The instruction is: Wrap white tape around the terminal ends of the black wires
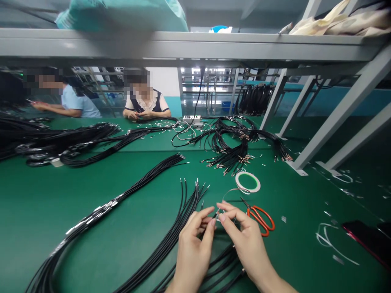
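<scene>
Near the lower middle, my left hand (195, 242) pinches the end of a black cable (215, 215). Just right of it, my right hand (246, 236) has thumb and fingertips closed at the same cable end, on a small pale strip. The fingertips of both hands nearly meet. A bundle of black cables (171, 236) with bare metal tips runs beside and behind my left hand. More cables (224, 264) lie under my wrists. Orange-handled scissors (259, 217) rest right of my right hand. Beyond them lies a white tape roll (247, 182) with a green inner ring.
A long cable bundle (100, 211) curves along the left. Cable heaps (232, 142) lie at the far side. Metal posts (332, 118) stand right, under a grey shelf (183, 47). A dark phone-like object (366, 242) lies far right. Two people sit opposite.
</scene>
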A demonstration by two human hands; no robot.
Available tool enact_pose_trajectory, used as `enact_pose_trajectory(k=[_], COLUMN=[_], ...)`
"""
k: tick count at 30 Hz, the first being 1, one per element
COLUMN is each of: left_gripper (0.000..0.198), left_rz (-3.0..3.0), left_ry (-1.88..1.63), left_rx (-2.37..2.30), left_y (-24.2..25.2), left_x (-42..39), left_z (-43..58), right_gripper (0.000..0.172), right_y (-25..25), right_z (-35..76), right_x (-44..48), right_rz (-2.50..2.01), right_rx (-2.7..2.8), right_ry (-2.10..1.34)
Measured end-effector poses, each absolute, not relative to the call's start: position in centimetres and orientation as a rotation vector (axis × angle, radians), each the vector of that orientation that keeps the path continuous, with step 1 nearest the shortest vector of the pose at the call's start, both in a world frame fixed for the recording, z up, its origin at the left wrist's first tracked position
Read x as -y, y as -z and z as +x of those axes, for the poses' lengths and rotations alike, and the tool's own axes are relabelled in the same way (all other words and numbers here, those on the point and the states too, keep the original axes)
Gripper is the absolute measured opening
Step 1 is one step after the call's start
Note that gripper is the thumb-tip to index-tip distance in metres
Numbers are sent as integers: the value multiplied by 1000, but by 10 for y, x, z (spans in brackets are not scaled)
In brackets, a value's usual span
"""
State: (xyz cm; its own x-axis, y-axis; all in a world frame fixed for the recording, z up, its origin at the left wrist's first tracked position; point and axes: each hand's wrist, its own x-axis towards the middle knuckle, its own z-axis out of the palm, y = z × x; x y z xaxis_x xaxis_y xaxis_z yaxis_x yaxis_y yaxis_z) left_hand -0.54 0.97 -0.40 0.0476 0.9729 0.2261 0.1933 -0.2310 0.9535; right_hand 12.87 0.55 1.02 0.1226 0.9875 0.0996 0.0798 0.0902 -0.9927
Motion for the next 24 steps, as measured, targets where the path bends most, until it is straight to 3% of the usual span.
enact_pose_trajectory(k=[4, 24], left_gripper=[27, 26], left_rz=[1576, 1887], left_ry=[-1304, -1364], left_rx=[-1245, -1203], left_y=[5, -4], left_x=[-8, -4], left_z=[-5, -4], right_gripper=[18, 18], right_y=[-12, -13], right_z=[125, 124], right_x=[-4, -4], right_rz=[-1131, -1111], right_rx=[1140, 1094], right_ry=[-1149, -1142])
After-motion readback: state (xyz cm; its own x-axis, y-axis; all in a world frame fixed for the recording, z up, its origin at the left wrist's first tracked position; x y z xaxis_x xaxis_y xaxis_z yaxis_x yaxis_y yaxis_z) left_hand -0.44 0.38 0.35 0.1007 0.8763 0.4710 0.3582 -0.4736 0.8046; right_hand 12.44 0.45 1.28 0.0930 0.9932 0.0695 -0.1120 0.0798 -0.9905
